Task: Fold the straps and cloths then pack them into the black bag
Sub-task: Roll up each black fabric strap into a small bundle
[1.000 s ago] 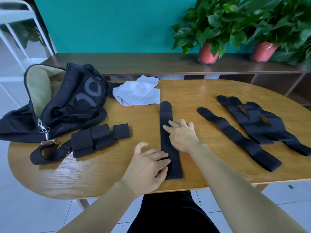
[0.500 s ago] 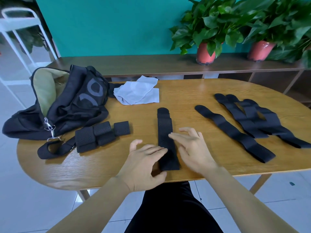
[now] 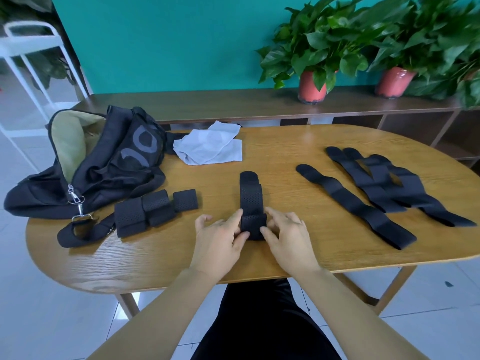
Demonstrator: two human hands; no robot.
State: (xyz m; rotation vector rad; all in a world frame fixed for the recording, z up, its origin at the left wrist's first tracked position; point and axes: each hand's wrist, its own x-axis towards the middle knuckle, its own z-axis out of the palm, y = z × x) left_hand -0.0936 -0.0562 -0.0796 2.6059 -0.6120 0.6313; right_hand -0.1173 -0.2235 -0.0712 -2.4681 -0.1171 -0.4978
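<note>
Strap [image 3: 251,201] lies lengthwise mid-table [image 3: 155,255], its near end folded over. Left hand [image 3: 220,240] and right hand [image 3: 288,237] pinch the fold at either edge. Recommended: keep edges aligned, press each turn flat, roll evenly away.

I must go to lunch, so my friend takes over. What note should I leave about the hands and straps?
Left hand and right hand both pinch the turned-up near end of the perforated strap on the table.
Done: folded straps lie by the open black bag, at left.
Left: finish this strap; fold the long straps at right and the white cloth; pack all.
</note>
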